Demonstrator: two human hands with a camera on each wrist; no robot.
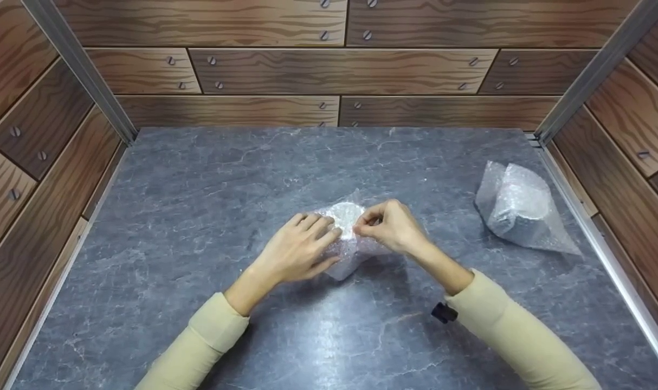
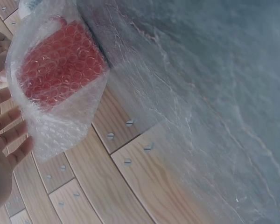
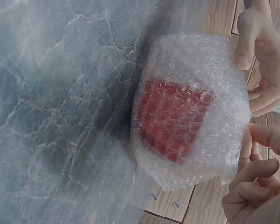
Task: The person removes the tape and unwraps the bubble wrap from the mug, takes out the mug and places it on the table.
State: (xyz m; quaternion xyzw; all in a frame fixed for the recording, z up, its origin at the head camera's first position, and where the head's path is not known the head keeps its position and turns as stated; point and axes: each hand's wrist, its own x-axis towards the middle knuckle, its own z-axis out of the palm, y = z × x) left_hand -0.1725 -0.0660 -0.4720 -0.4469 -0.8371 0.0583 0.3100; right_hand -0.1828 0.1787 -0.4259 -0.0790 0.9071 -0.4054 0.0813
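Observation:
A bundle of clear bubble wrap (image 1: 346, 265) stands on the table in front of me in the head view. Through its side a red patch (image 3: 172, 121) shows in both wrist views; the kind of object inside cannot be made out. The head view shows a whitish round top on the bundle. My left hand (image 1: 302, 246) rests against its left side and top, fingers extended and spread, thumb low along the side. With thumb and forefinger, my right hand (image 1: 391, 226) pinches the wrap at the top right edge. In the right wrist view the pinching fingertips (image 3: 252, 140) touch the wrap.
Another bubble-wrapped bundle (image 1: 516, 208) lies at the right of the grey marbled table (image 1: 199, 179), near the metal edge rail (image 1: 613, 271). Wood-patterned panels (image 1: 340, 70) enclose the back and sides. A small black clip (image 1: 444, 312) hangs by the right sleeve.

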